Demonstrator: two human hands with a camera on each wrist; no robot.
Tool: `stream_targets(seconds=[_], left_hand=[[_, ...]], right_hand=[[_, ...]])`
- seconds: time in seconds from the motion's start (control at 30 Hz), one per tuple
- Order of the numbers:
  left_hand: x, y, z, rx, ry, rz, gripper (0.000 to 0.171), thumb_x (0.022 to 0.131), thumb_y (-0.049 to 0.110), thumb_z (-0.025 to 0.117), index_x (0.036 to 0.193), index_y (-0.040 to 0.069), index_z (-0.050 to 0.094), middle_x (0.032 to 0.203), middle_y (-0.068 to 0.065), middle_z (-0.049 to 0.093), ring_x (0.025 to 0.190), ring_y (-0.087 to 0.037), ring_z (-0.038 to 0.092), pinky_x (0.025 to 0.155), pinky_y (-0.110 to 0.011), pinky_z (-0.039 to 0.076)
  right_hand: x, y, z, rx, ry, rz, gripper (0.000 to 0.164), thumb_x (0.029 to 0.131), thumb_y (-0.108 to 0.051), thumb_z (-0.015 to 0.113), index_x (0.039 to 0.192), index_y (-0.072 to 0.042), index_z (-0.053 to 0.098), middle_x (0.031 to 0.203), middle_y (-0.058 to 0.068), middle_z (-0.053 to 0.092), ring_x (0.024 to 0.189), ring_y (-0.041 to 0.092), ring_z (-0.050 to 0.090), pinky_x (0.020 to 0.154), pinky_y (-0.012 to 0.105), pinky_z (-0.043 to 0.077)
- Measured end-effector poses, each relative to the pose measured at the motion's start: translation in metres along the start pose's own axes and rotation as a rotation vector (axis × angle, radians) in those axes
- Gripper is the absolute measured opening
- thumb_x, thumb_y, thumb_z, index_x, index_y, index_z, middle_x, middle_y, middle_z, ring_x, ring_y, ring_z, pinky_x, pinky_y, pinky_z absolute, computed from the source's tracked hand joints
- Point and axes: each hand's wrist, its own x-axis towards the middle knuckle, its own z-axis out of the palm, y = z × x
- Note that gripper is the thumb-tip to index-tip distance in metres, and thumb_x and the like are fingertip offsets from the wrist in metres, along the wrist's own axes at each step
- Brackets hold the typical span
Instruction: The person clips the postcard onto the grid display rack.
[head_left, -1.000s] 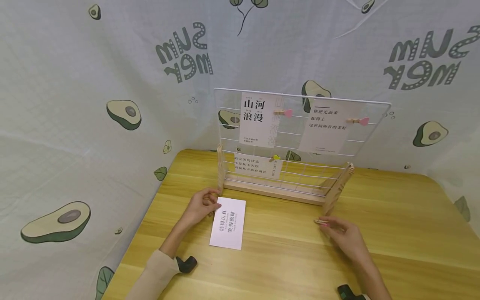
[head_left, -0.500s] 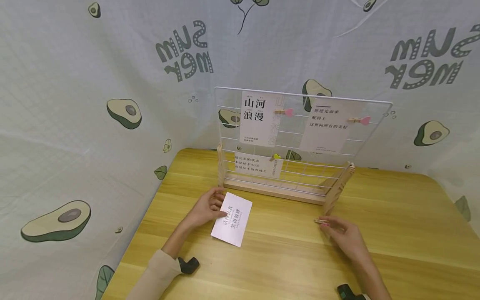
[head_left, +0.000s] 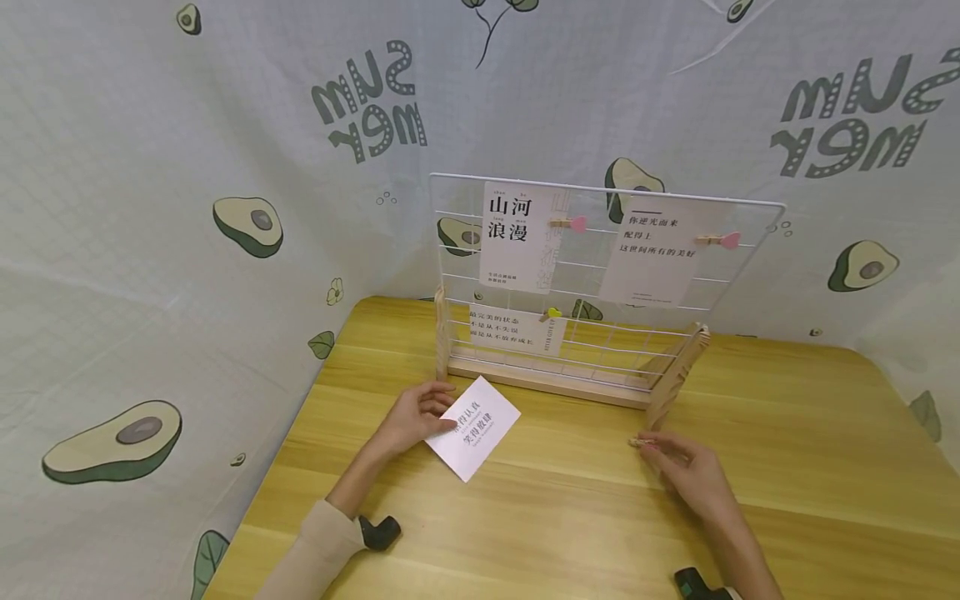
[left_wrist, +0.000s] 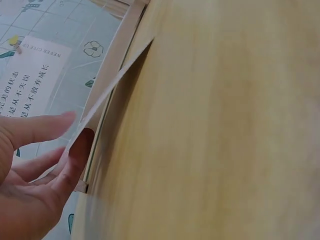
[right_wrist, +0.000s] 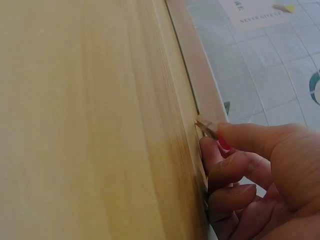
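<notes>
My left hand (head_left: 412, 418) pinches a white printed card (head_left: 476, 429) by its left corner, between thumb and fingers. In the left wrist view the card (left_wrist: 112, 85) shows almost edge-on, lifted at a slant over the table. My right hand (head_left: 690, 473) pinches a small wooden clothespin (head_left: 641, 442) between thumb and forefinger, near the right foot of the stand. A bit of pink shows on that clothespin (right_wrist: 207, 125) by the thumb. Behind both hands stands a white wire grid (head_left: 592, 287) on a wooden base (head_left: 547, 385).
Two cards (head_left: 517, 258) hang high on the grid by pink heart clothespins (head_left: 576, 224). A lower card (head_left: 498, 332) hangs by a yellow heart clothespin (head_left: 553, 314). The wooden table (head_left: 555, 517) lies in front; an avocado-print curtain (head_left: 300, 275) surrounds it.
The card in my left hand has turned clockwise and shifted to the right. My left hand has moved slightly right; my right hand stays put with the clothespin.
</notes>
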Motion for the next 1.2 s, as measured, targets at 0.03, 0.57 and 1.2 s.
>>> stream_targets(seconds=[0.03, 0.57, 1.2], left_hand=[[0.000, 0.000, -0.001, -0.011, -0.021, 0.001, 0.058, 0.086, -0.011, 0.076, 0.139, -0.011, 0.054, 0.124, -0.029, 0.064, 0.104, -0.024, 0.069, 0.081, -0.017, 0.056], [-0.002, 0.005, -0.001, 0.074, 0.140, -0.033, 0.024, 0.088, -0.004, 0.077, 0.111, -0.004, 0.073, 0.106, -0.021, 0.072, 0.072, -0.011, 0.069, 0.056, -0.021, 0.055], [-0.005, 0.015, -0.006, 0.141, 0.208, -0.083, 0.018, 0.081, -0.003, 0.083, 0.098, 0.000, 0.077, 0.095, -0.014, 0.075, 0.065, -0.011, 0.059, 0.055, -0.019, 0.043]], right_hand=[[0.000, 0.000, 0.000, 0.006, -0.002, 0.008, 0.043, 0.102, -0.033, 0.067, 0.133, -0.002, 0.066, 0.093, 0.005, 0.071, 0.050, 0.004, 0.047, 0.045, 0.025, 0.046], [0.000, 0.000, -0.001, 0.035, -0.015, 0.063, 0.045, 0.104, -0.034, 0.064, 0.134, 0.000, 0.066, 0.054, -0.010, 0.044, 0.046, 0.003, 0.037, 0.042, 0.024, 0.039], [0.001, 0.000, 0.000, 0.071, -0.014, 0.054, 0.045, 0.107, -0.026, 0.059, 0.136, 0.008, 0.059, 0.056, -0.008, 0.045, 0.046, 0.005, 0.039, 0.041, 0.024, 0.037]])
